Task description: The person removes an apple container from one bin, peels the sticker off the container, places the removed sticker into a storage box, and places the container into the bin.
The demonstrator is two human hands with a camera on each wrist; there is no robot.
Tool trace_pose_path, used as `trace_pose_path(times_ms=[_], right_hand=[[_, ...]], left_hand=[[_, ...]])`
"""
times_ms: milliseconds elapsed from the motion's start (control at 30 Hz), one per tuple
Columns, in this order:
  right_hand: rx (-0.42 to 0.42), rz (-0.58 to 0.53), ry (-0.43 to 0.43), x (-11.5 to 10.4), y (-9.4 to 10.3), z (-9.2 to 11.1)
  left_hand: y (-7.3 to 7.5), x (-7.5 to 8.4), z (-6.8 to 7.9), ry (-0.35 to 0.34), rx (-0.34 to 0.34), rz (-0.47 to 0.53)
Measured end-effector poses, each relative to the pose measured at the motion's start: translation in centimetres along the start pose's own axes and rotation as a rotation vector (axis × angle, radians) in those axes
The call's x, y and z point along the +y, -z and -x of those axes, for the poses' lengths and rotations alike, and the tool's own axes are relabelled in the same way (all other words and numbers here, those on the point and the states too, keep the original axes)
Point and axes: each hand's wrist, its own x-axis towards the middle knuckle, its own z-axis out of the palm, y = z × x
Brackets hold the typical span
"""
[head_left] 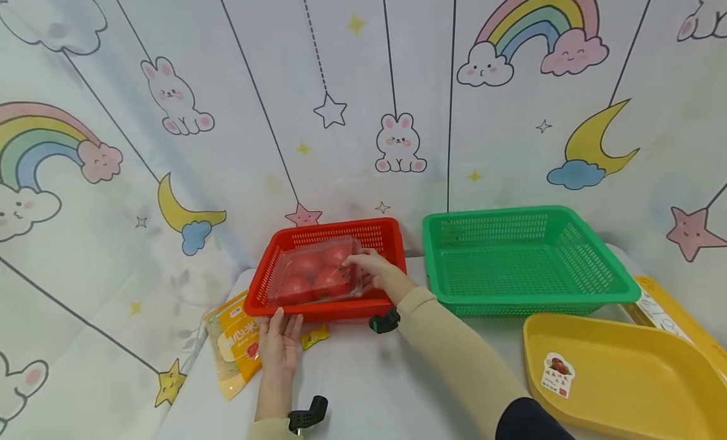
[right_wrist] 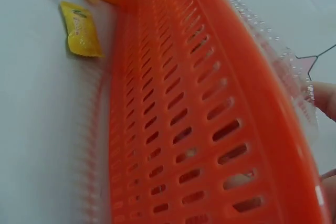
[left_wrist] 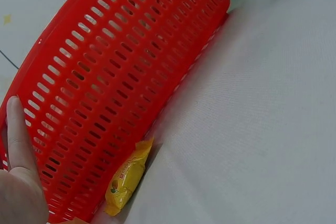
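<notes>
A red plastic basket (head_left: 341, 310) with slotted walls stands on the white-covered table. Tilted inside it is a clear plastic box (head_left: 317, 271) of round red fruits that look like tomatoes. My right hand (head_left: 379, 273) grips the box at its right end, fingers over its edge; in the right wrist view fingers (right_wrist: 326, 98) meet the clear plastic (right_wrist: 296, 85) beyond the basket rim. At the basket's front left, my left hand (head_left: 279, 345) touches the wall, its thumb straight up to the rim; a straight digit (left_wrist: 20, 140) lies along the slots in the left wrist view.
A small yellow wrapped packet (head_left: 315, 336) lies before the red basket, and an orange-and-clear food bag (head_left: 235, 342) lies at its left. To the right stand a green basket (head_left: 528, 298) and a yellow tray (head_left: 630, 370). A patterned cloth wall (head_left: 352, 187) rises behind.
</notes>
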Motion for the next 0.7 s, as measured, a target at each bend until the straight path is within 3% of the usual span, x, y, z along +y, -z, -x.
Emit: trace_pose_path(times_ms=[133,433,700], right_hand=[[-0.032,-0.002,-0.034,-0.1,0.5,0.0],[-0.015,0.04,-0.094,-1.0,1.3,0.3],[-0.031,0.03,-0.11,-1.2,1.4,0.2]], left_hand=[[0.0,-0.1,-0.1,-0.006,-0.001,-0.006],[0.1,0.0,0.0,-0.005,0.013,-0.003],[0.1,-0.1,-0.1,-0.003,-0.016,0.01]])
